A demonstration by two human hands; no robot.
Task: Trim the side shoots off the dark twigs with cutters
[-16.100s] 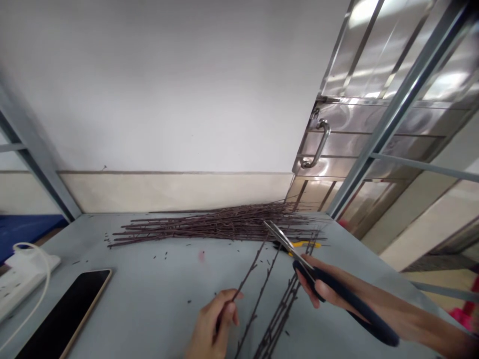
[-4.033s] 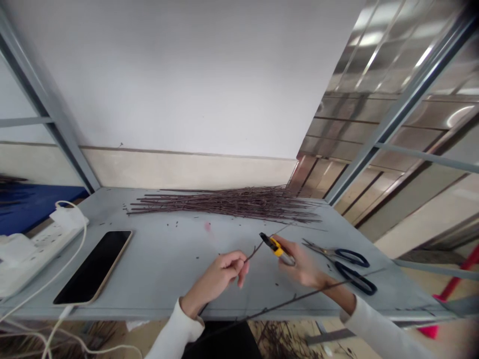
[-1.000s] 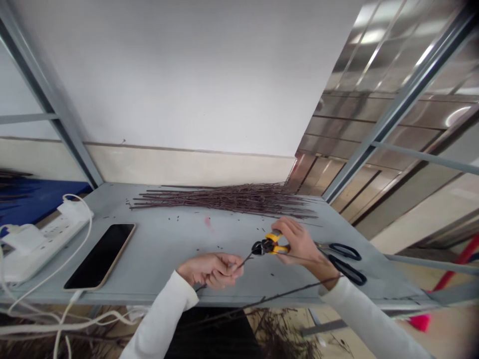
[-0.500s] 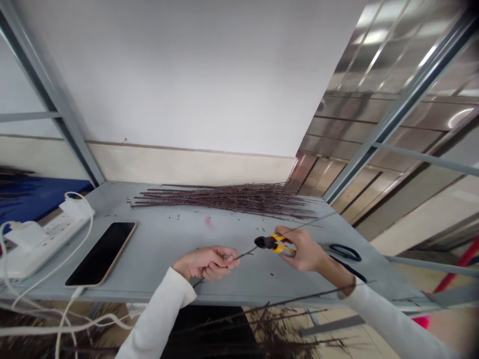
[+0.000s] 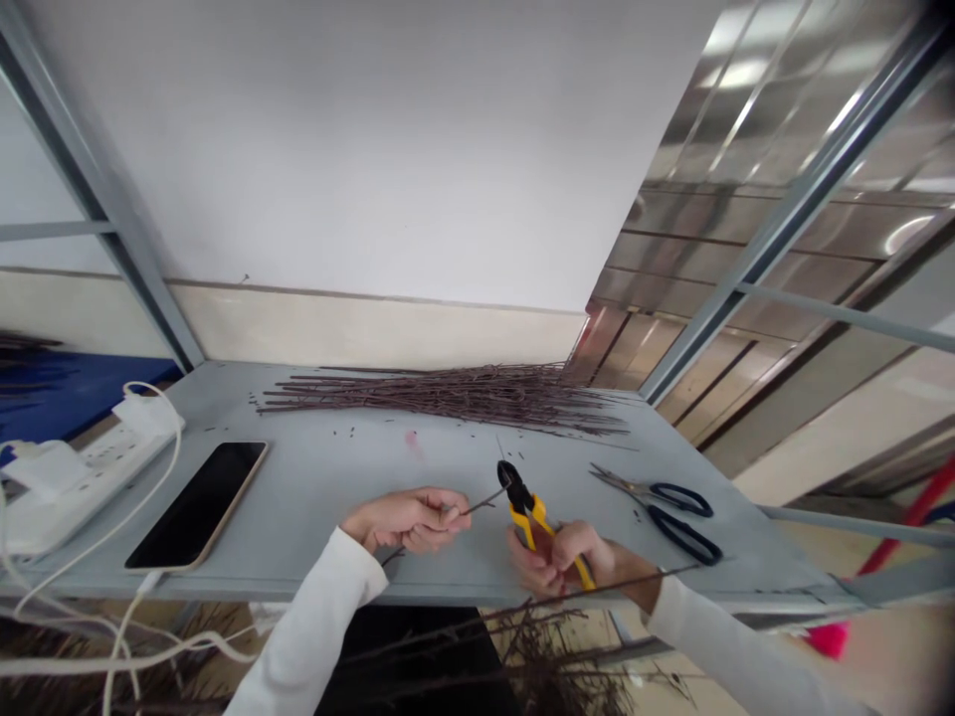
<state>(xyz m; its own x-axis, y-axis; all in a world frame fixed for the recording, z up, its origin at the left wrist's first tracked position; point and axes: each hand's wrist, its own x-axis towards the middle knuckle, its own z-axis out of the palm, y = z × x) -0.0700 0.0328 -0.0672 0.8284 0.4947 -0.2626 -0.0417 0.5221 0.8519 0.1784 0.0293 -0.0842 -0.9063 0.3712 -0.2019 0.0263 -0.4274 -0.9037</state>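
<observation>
Pinched in my left hand point(image 5: 414, 519) is a thin brown twig point(image 5: 486, 501), its free end pointing right and slightly up. My right hand point(image 5: 559, 559) is wrapped round diagonal cutting pliers point(image 5: 528, 512) with yellow and black handles. Their black jaws are at the tip of the twig; whether the blades press on it I cannot tell. Both hands are above the front part of the grey shelf point(image 5: 313, 477). A bundle of dark twigs point(image 5: 448, 393) lies along the back of the shelf. Scissors with dark blue handles point(image 5: 664, 502) lie to the right of my right hand.
A phone point(image 5: 198, 505) with a cable attached lies at the left, beside a white power strip point(image 5: 90, 472). Small twig bits are scattered on the shelf. Long twigs point(image 5: 619, 584) cross in front of its edge. Metal posts point(image 5: 746, 259) stand at both sides.
My right hand has moved left and down, and the pliers have turned so their jaws point up at the twig's end. The twig's long right part no longer extends past the jaws. The scissors are now uncovered.
</observation>
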